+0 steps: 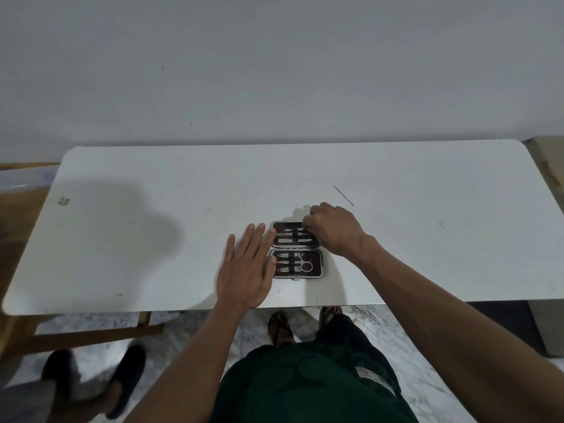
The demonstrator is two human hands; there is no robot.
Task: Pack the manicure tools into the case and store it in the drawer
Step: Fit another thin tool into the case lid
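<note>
A small black manicure case [316, 265] with a silver rim lies open and flat on the white table [152, 239], near the front edge. Its near half holds scissors [303, 262], clippers and other metal tools under a strap. Its far half [290, 238] holds several slim tools. My left hand [248, 270] lies flat with fingers spread, resting against the case's left edge. My right hand [332, 230] curls over the far half's right end, fingertips pinching at a slim tool there; the fingertips hide what they grip.
A thin dark stick [344, 195] lies on the table behind my right hand. A wooden frame [91, 334] stands under the table's left side. Another person's feet in dark slippers [128, 380] are at the lower left, on the marble floor.
</note>
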